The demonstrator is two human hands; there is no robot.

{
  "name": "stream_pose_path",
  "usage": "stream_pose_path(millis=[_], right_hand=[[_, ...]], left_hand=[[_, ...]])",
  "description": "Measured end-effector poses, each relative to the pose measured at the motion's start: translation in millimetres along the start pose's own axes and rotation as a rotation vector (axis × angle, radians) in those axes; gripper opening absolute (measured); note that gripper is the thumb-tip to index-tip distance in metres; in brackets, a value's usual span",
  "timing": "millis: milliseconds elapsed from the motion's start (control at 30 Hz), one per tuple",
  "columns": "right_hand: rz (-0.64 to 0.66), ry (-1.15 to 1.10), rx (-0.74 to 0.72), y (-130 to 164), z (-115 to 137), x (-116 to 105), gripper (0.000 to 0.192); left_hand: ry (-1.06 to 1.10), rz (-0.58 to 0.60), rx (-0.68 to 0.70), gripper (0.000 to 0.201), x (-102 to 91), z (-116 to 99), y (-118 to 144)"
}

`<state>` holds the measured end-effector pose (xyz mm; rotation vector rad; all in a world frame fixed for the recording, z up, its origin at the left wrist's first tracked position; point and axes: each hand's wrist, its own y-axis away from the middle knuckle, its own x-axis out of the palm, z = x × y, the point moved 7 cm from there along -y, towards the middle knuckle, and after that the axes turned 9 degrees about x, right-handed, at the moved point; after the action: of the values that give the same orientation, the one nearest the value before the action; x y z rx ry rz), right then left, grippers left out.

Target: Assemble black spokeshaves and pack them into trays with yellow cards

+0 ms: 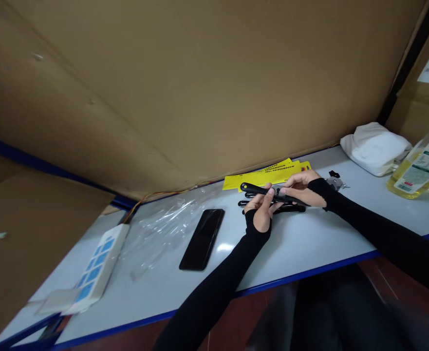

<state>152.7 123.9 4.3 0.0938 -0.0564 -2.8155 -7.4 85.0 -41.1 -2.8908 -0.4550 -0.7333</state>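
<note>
Both my hands, in black sleeves, meet over the middle of the white table (302, 243). My left hand (261, 212) and my right hand (304, 187) together hold a long black-handled tool (255, 188), its round end pointing left. Just under it on the table lie other black handles (290, 208). Yellow printed cards (265, 175) lie flat right behind my hands.
A black phone (202, 239) lies left of my hands, beside crumpled clear plastic (163, 224). A white and blue box (97, 267) sits at the left end. A white cloth (375, 147), an oil bottle (419, 168) and small metal parts (334, 181) are at right. Cardboard (199, 87) walls the back.
</note>
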Motion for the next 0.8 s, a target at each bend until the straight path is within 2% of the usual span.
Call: stream_pose_path(millis=[133, 333, 600, 800], right_hand=[[0.051, -0.081, 0.039, 1.3, -3.8, 3.6, 0.040], [0.025, -0.125, 0.039, 3.3, -9.4, 2.8, 0.036], [0.047, -0.137, 0.028, 4.2, -11.0, 1.3, 0.034], [0.071, -0.157, 0.063, 4.6, -12.8, 3.7, 0.032]], left_hand=[[-0.030, 0.055, -0.014, 0.054, 2.3, -0.8, 1.9], [-0.024, 0.002, -0.009, 0.061, 4.0, -5.6, 4.2], [-0.084, 0.032, 0.007, 0.055, 3.2, -6.8, 2.2], [-0.122, 0.011, 0.016, 0.054, 1.3, -9.5, 2.2]])
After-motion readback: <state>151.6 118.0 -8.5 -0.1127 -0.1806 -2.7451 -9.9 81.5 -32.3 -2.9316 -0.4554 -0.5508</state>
